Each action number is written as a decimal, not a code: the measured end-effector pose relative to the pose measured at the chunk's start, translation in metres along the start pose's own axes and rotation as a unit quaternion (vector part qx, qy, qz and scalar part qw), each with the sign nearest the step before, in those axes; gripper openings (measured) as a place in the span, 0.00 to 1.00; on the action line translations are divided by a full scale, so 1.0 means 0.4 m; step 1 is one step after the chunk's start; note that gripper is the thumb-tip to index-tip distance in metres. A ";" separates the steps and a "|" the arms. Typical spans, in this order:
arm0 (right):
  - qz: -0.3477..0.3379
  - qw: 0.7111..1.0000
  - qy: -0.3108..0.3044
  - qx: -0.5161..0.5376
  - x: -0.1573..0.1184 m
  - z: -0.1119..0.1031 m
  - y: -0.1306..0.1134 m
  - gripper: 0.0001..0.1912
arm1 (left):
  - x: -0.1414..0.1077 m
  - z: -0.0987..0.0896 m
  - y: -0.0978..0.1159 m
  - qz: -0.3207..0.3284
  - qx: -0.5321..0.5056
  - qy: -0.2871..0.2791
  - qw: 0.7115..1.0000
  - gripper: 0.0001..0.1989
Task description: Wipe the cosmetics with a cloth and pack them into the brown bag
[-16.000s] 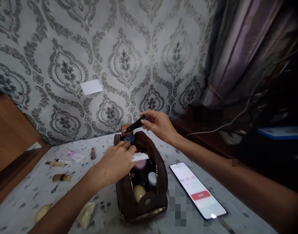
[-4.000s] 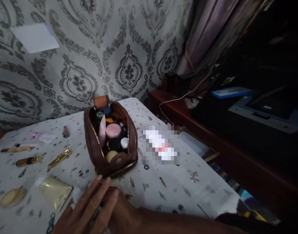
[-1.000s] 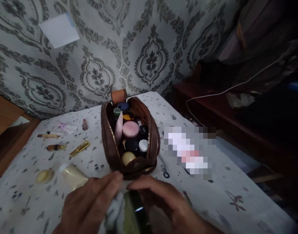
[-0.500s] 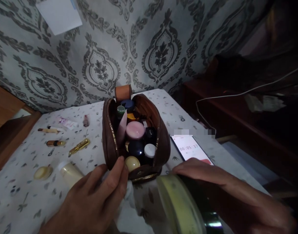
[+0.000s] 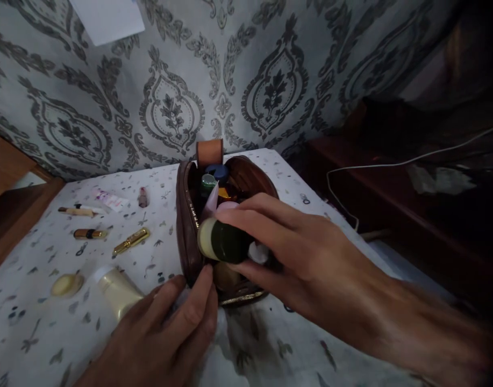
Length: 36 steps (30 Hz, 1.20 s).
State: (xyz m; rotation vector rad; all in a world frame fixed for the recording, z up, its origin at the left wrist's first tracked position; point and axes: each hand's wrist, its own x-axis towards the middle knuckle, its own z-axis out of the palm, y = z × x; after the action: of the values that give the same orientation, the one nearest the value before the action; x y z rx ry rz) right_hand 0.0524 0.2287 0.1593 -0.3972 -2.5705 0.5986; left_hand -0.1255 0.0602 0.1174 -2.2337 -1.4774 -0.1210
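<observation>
A brown zip-up cosmetic bag (image 5: 186,215) stands unzipped, packed with several jars and bottles. My right hand (image 5: 306,247) grips a jar with a dark green lid (image 5: 230,242) and pale yellow body, held on its side over the bag's mouth. Behind it show a pink tube (image 5: 211,201), a green-lidded container (image 5: 208,184) and a blue round lid (image 5: 219,172). My left hand (image 5: 165,333) has its fingers extended, their tips at the bag's front left corner; its thumb is hidden. Something whitish lies partly under that hand, too covered to name.
On the patterned white cloth (image 5: 40,301) at left lie a cream tube (image 5: 116,293), a small pale yellow jar (image 5: 66,285), a gold lipstick tube (image 5: 131,241), a brown-and-gold tube (image 5: 90,234) and a pink-white tube (image 5: 110,199). A white cable (image 5: 375,164) runs along the right.
My right hand has carried the green-lidded jar from the bag's near right side up and left over its opening. My left hand has stayed at the corner. The phone is now hidden.
</observation>
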 end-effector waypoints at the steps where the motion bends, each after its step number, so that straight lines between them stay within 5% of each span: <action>1: 0.004 1.000 -0.020 -0.017 0.014 -0.002 -0.002 0.16 | 0.000 0.000 -0.001 0.003 0.002 0.000 1.000 0.19; 6: 0.031 0.993 -0.090 -0.066 0.058 -0.025 -0.001 0.14 | 0.003 -0.002 0.003 0.003 0.013 0.014 1.000 0.18; 12: 0.037 0.993 -0.083 -0.079 0.054 -0.034 0.001 0.15 | 0.013 -0.002 0.005 0.002 0.053 -0.006 0.999 0.18; 21: 0.039 0.988 -0.133 -0.070 0.084 -0.010 -0.021 0.14 | 0.005 0.023 0.013 -0.008 0.026 0.046 0.999 0.18; 29: 0.007 0.977 -0.193 -0.087 0.118 0.024 -0.015 0.13 | -0.001 0.012 0.006 0.012 0.041 0.012 0.999 0.18; 36: 0.000 0.969 -0.207 -0.134 0.143 0.061 -0.003 0.10 | -0.001 0.014 0.010 0.006 0.035 0.047 0.998 0.18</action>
State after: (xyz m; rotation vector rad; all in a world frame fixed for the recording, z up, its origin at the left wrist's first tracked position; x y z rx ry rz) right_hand -0.0086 0.2407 0.1619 -0.3933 -3.0682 0.3598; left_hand -0.1230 0.0609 0.1108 -2.1512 -1.3975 -0.1659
